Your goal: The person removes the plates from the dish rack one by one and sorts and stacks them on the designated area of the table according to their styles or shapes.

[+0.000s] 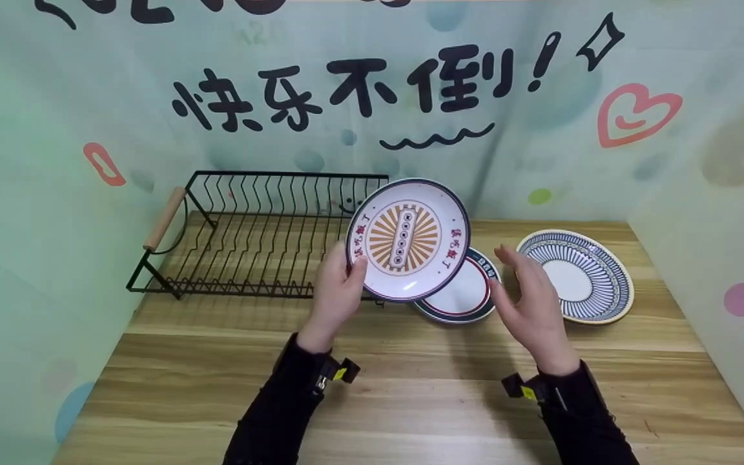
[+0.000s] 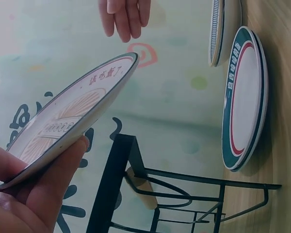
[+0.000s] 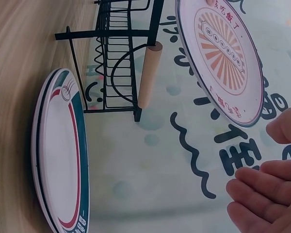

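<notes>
My left hand (image 1: pixel 338 290) grips the left rim of a white plate (image 1: pixel 404 284) with an orange sunburst and red characters, thumb on its face and fingers behind. The plate is tilted in the air, partly covering a green-rimmed plate (image 1: pixel 456 300) on the table. In the left wrist view the fingers (image 2: pixel 53 189) support the underside of the held plate (image 2: pixel 97 114). To the right, apart from the held plate, my right hand (image 1: pixel 533 303) hovers with nothing in it, its fingers extended. Behind it lies a blue-patterned plate (image 1: pixel 611 290), partly hidden by that hand.
A black wire dish rack (image 1: pixel 262 297) with a wooden handle (image 1: pixel 164 218) stands at the back left; its right end is hidden behind the held plate. The wooden table (image 1: pixel 423 400) meets a printed cloth backdrop (image 1: pixel 346 155) behind and at both sides.
</notes>
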`<state>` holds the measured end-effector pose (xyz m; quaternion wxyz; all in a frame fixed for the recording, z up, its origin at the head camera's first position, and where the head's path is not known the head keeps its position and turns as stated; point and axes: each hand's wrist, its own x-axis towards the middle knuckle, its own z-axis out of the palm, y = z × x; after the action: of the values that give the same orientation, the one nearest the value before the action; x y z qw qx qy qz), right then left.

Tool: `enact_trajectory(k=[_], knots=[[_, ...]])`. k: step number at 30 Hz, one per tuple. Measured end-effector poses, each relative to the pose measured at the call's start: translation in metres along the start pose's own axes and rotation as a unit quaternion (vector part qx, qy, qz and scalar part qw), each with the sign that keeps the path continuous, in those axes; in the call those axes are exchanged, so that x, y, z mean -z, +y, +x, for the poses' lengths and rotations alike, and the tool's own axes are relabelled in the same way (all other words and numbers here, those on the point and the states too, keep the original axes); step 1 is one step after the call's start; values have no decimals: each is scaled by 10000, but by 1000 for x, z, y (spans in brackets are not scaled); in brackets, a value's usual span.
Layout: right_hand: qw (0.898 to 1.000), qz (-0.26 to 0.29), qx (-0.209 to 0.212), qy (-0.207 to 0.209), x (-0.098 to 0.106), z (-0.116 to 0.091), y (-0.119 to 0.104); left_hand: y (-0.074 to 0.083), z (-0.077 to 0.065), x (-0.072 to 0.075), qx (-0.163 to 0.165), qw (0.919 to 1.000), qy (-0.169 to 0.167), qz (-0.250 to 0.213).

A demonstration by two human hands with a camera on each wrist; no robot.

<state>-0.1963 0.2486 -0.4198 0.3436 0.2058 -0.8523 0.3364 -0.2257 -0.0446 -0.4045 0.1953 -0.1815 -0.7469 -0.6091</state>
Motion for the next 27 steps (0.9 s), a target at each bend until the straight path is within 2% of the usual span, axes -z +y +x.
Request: enact_trajectory(k=[8, 16, 22, 27], knots=[[9998, 179, -36, -44, -3, -1, 0, -1, -3, -5, 6, 9991, -325, -278], [9970, 719, -247, -137, -5, -1, -1, -2, -6, -9, -4, 9977, -595, -311], [9901, 1274, -565, -185, -6, 0, -1, -3, -7, -13, -75, 9933, -943, -665], [9890, 1229, -800, -190, -6, -1, -4, -2, -9, -16, 53, 9908, -1145, -727]])
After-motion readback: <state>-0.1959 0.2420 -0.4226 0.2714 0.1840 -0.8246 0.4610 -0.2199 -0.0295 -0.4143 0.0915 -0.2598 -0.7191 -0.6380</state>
